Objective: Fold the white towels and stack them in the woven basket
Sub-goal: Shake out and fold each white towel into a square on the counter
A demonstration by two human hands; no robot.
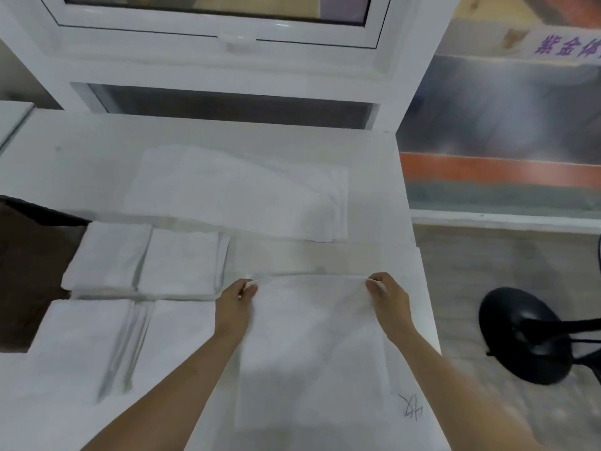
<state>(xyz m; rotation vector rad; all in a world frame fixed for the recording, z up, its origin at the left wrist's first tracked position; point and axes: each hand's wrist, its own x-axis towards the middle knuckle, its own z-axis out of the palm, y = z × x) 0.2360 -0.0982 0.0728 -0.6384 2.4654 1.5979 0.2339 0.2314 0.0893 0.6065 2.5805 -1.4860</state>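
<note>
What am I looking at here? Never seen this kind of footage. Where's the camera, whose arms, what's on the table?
There is no machine here. One wide-angle camera is worn on a person's head and looks forward and down, so the two bare arms coming up from the bottom edge are the wearer's own.

The left hand and the right hand each pinch a far corner of a white towel spread on the white table, apparently mid-fold.

To the left lie four folded towels, two by two. Whether they sit in a basket I cannot tell; something dark brown shows at the left edge. Further back is a flat pile of towels, not yet folded small.

Behind the table stands a white window frame. On the floor to the right is a black round base, perhaps of a chair or stand.
</note>
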